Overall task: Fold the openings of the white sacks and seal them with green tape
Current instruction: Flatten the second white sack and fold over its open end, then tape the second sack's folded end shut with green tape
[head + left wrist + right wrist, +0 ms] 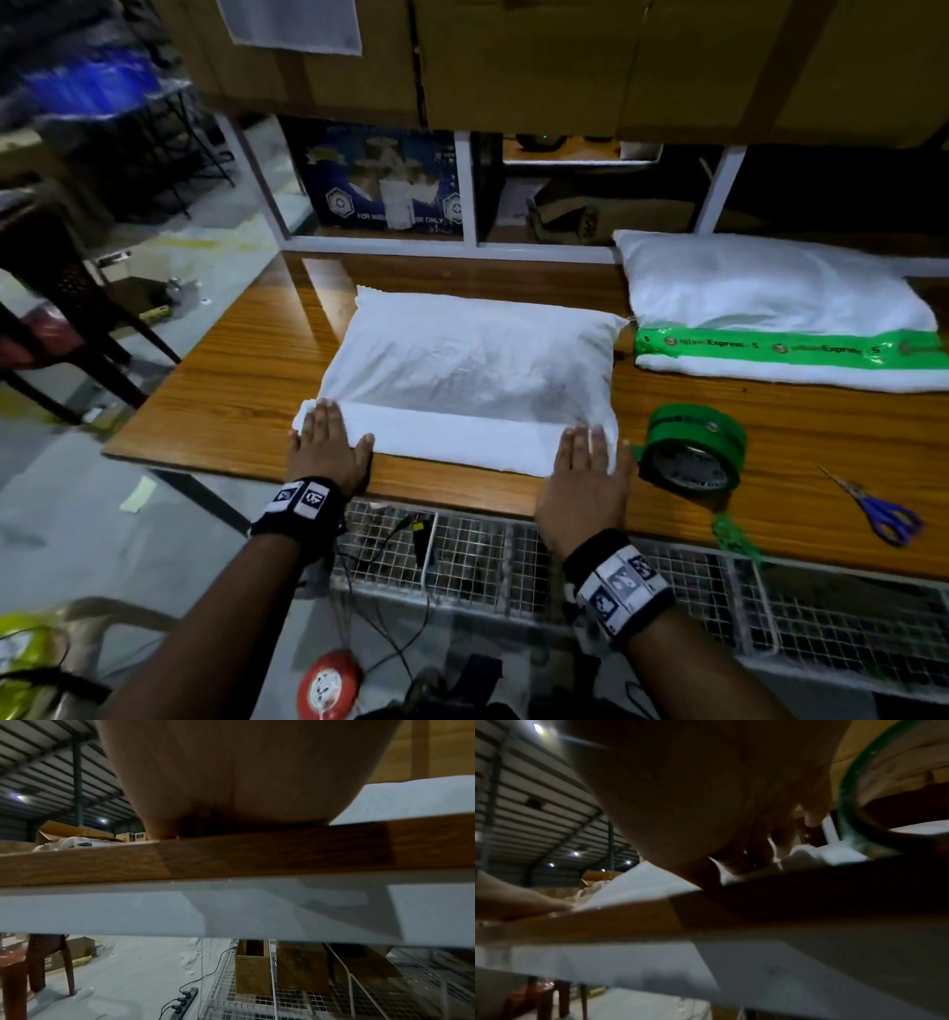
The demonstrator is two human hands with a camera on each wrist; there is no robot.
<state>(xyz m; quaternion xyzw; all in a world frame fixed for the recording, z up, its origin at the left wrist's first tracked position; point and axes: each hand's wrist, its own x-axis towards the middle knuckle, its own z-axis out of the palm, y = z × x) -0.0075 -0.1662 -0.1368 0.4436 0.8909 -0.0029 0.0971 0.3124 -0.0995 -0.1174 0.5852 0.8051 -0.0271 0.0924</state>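
Both forearms reach forward from the bottom of the head view, bare, each with a black wrist band carrying white marker tiles. The left hand lies palm down, fingers straight and close together, thumb spread out to the right. The right hand lies the same way, flat, fingers extended forward, thumb angled out to the right. The two hands are set well apart, roughly level with each other. In the wrist views each palm fills the upper frame from below.

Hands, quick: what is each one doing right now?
Left hand: open, fingers flat, pressing the sack's folded flap.
Right hand: open, flat on the same flap.
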